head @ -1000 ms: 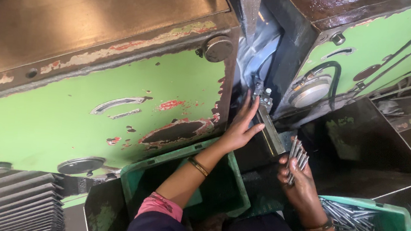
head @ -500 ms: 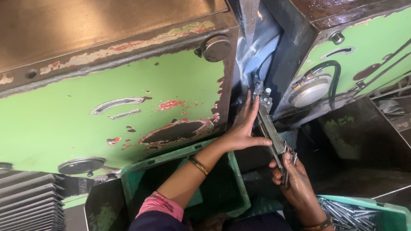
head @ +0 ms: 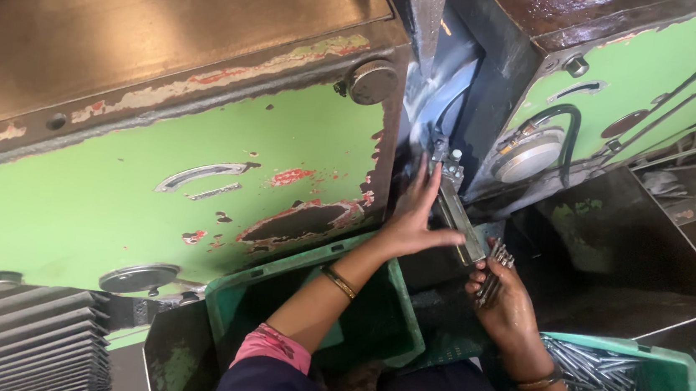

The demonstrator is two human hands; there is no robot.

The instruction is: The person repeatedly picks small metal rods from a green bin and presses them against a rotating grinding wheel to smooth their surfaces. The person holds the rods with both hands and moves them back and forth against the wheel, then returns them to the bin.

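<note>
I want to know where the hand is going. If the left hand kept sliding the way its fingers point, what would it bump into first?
The left hand points up into the dark gap in the green machine. It would probably first meet the small metal clamp part just past its fingertips, though depth is hard to judge.

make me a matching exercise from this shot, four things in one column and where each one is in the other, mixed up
Things
1. left hand
2. right hand
3. loose metal rods
4. round knob

Places
A. lying in the green bin at lower right
B. on the green machine's upper edge, left of the gap
C. reaching up along the metal guide in the gap
D. holding a small bundle of rods below the guide

Pairs: 1-C, 2-D, 3-A, 4-B
</note>
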